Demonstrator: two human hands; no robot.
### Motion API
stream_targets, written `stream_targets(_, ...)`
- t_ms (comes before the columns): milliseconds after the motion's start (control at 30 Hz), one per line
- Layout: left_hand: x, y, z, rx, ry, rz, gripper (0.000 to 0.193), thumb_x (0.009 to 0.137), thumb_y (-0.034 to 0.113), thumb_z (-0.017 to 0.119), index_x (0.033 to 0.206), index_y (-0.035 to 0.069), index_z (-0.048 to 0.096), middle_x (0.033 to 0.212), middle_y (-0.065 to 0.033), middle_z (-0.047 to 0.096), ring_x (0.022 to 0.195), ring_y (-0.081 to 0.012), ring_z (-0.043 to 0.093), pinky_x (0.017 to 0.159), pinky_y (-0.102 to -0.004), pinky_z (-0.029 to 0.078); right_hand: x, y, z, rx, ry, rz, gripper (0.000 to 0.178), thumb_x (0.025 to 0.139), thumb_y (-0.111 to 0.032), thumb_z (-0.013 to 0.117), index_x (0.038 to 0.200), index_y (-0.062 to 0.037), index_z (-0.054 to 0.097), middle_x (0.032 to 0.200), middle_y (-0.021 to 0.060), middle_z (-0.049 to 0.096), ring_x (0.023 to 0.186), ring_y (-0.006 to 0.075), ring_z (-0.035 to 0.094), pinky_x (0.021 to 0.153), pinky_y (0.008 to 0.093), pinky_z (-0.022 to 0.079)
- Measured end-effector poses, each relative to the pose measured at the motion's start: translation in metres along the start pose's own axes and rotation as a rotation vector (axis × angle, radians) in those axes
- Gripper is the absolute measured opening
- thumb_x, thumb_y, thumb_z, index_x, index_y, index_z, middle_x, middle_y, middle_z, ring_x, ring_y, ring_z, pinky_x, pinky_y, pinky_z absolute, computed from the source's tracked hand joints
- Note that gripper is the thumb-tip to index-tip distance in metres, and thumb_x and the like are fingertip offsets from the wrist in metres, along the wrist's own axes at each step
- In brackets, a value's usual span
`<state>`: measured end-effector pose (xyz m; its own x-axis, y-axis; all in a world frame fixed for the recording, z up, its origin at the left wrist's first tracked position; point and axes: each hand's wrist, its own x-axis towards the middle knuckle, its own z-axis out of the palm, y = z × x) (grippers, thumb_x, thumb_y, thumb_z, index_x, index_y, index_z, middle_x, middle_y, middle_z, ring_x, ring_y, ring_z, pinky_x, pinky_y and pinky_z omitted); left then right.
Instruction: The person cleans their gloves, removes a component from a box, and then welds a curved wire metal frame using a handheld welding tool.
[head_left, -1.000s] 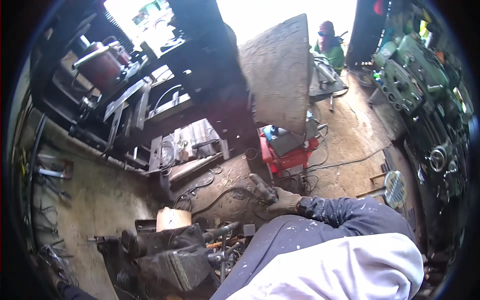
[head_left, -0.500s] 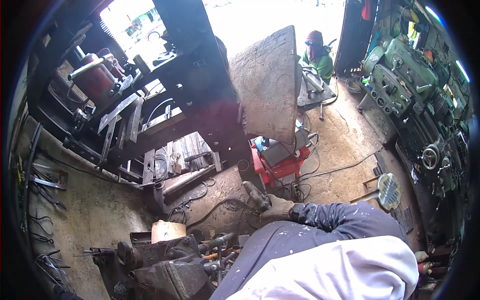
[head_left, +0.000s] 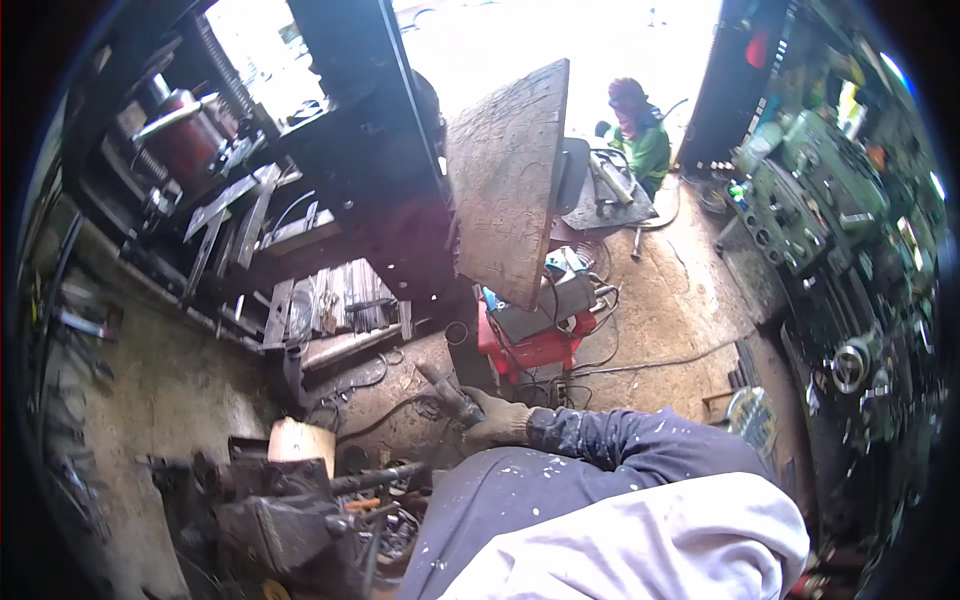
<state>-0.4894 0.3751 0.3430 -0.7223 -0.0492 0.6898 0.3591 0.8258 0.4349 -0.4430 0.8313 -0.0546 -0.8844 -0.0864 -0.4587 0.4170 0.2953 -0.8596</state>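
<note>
My right hand (head_left: 500,419), in a tan-grey work glove, reaches in from the right in a dark, paint-specked sleeve. Its fingers are closed around a dark, thick cylindrical tool (head_left: 450,394) with a blunt end pointing up and left. Its exact kind cannot be made out. A dark cable (head_left: 385,424) runs over the floor towards this tool. Below the hand is my dark trouser leg (head_left: 500,500) with white specks. My left hand does not show.
A greasy bench vise (head_left: 275,525) stands lower left beside a pale round block (head_left: 301,445). Ahead are a tilted metal plate (head_left: 510,185), a red stand (head_left: 530,345) and a dark press frame (head_left: 375,170). A person (head_left: 640,135) crouches beyond. Green lathe machinery (head_left: 810,190) lines the right.
The whole view has shifted, so most things, my right hand included, appear farther left and somewhat lower. The hand keeps its hold on the dark tool.
</note>
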Motion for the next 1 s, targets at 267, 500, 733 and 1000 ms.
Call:
stream_targets(267, -0.205, 0.102, 0.189, -0.371, -0.182, -0.52, 0.015, 0.097, 0.016, 0.065, 0.101, 0.002, 0.065, 0.086, -0.0063, 0.068, 0.074, -0.0125, 0.065, 0.067, -0.0262, 0.053, -0.01, 0.064, -0.045, 0.438, -0.363, -0.454, 0.09, 0.071, -0.009, 0.069, 0.152, -0.011, 0.029, 0.123, 0.0097, 0.058, 0.11, 0.0197, 0.056, 0.097, 0.0343, 0.047)
stream_targets(500, -0.394, 0.153, 0.239, -0.539, -0.318, -0.925, 0.027, 0.099, 0.025, 0.061, 0.086, 0.002, 0.066, 0.076, -0.0084, 0.071, 0.066, -0.0163, 0.066, 0.066, -0.0307, 0.053, -0.056, 0.085, -0.065, 0.936, -0.74, -0.287, 0.104, 0.074, -0.006, 0.068, 0.161, -0.0198, 0.012, 0.129, 0.006, 0.053, 0.108, 0.017, 0.053, 0.093, 0.0343, 0.047)
stream_targets(733, -0.501, 0.155, 0.218, -0.64, 0.01, -1.025, 0.017, 0.098, 0.019, 0.062, 0.096, 0.003, 0.065, 0.08, -0.0085, 0.071, 0.068, -0.0157, 0.066, 0.064, -0.0286, 0.053, -0.076, 0.115, -0.061, 0.589, -0.777, -0.125, 0.103, 0.077, 0.0, 0.058, 0.161, -0.0223, 0.003, 0.097, -0.0008, 0.044, 0.081, 0.0113, 0.042, 0.072, 0.028, 0.044)
stream_targets(1000, -0.549, 0.178, 0.183, -0.927, 0.115, -1.095, 0.014, 0.097, 0.014, 0.06, 0.104, 0.004, 0.065, 0.084, -0.0099, 0.07, 0.071, -0.0178, 0.069, 0.071, -0.0309, 0.059, -0.108, 0.122, -0.032, 0.574, -0.796, -0.078, 0.087, 0.072, -0.003, 0.071, 0.15, -0.0093, 0.033, 0.121, 0.0075, 0.053, 0.102, 0.0197, 0.055, 0.09, 0.0371, 0.049)
